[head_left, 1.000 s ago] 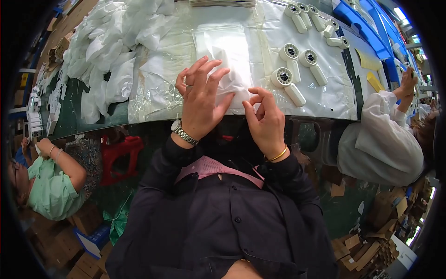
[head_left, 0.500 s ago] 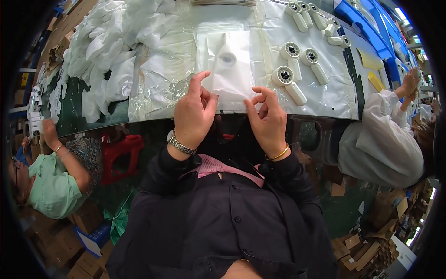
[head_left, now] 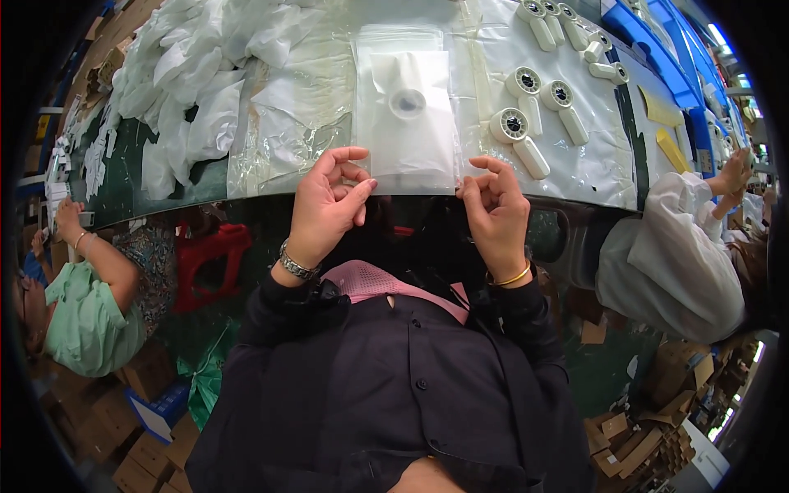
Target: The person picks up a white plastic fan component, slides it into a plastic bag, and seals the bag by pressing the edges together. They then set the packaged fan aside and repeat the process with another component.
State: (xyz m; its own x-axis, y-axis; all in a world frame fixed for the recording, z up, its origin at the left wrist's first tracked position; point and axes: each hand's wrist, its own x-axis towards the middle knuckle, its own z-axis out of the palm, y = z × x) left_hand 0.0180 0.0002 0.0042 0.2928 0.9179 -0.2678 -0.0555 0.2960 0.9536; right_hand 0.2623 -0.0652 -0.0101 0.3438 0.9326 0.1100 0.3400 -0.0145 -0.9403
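Note:
A translucent white plastic bag (head_left: 408,144) lies flat on a stack of similar bags (head_left: 399,37) at the table edge. A round grey patch shows at its middle; what makes it cannot be told. My left hand (head_left: 330,195) hovers by the bag's lower left corner, thumb and index finger apart and nothing between them. Beside the lower right corner is my right hand (head_left: 497,205), its index finger held away from the thumb and the other fingers curled. The right thumb tip is close to the bag's edge; whether it touches is unclear.
White handheld fans (head_left: 526,148) with dark round centres lie in groups to the right. Crumpled white bags (head_left: 197,90) are heaped at left. Blue bins (head_left: 649,49) stand far right. A person in green (head_left: 86,320) sits left, another in white (head_left: 666,246) right.
Both hands have drawn apart from the bag's lower corners, and their fingers have spread. The bag now lies flatter on the stack.

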